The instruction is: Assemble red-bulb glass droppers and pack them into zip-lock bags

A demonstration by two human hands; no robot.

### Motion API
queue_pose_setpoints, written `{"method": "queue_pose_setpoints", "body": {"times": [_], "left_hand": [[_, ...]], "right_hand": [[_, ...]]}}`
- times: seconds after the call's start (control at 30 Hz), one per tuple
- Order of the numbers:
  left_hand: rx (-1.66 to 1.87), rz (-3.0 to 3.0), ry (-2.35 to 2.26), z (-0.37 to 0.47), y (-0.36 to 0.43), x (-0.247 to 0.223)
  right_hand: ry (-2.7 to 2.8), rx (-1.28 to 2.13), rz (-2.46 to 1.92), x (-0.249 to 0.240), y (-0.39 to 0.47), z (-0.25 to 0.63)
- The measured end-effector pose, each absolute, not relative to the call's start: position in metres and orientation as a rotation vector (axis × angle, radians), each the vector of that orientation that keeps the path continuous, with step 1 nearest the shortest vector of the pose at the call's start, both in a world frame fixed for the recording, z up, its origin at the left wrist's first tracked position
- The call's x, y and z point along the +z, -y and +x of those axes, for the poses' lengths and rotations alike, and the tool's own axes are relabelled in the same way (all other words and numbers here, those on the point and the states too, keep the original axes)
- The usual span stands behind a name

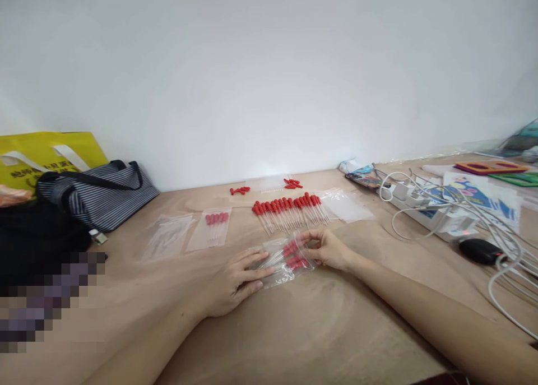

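A clear zip bag [277, 267] with several red-bulbed droppers [296, 255] inside lies on the table in front of me. At its right edge, by the red bulbs, the fingers of my right hand [330, 249] pinch the plastic. My left hand [237, 281] rests at the bag's left end, fingers stretched out and apart, their tips on or beside the plastic. Just beyond the bag lies a row of loose droppers [290, 211], red bulbs pointing away from me. Farther left, another bag [217, 228] holds several droppers.
Flat plastic bags lie at left [166, 236] and right [347, 205]. Loose red bulbs [240, 190] sit near the wall. A striped bag [109, 194] and yellow bag [46, 152] stand left; a power strip [420, 211], cables and black mouse [479, 251] are right.
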State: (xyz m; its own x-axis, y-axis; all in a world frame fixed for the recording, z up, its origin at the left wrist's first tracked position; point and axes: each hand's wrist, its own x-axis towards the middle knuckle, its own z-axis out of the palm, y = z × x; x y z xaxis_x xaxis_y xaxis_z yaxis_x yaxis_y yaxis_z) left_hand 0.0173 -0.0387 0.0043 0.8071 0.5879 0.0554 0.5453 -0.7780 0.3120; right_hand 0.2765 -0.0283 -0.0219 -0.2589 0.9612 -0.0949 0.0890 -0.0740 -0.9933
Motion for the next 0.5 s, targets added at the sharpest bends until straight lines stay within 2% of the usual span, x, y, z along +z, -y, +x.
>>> {"method": "queue_pose_setpoints", "body": {"times": [0.1, 0.23, 0.3, 0.5], "left_hand": [[0.202, 2.714, -0.872, 0.017, 0.039, 0.004], [0.207, 2.716, -0.873, 0.016, 0.039, 0.004], [0.225, 2.714, -0.868, 0.016, 0.039, 0.003], [0.260, 2.687, -0.835, 0.017, 0.040, 0.003]], "right_hand": [[1.486, 1.218, -1.332, -0.021, 0.022, 0.283], [1.632, 0.517, -1.567, -0.015, -0.007, 0.306], [1.668, 0.285, -1.684, -0.011, -0.027, 0.316], [1.523, 0.164, -1.932, -0.006, -0.082, 0.316]]}}
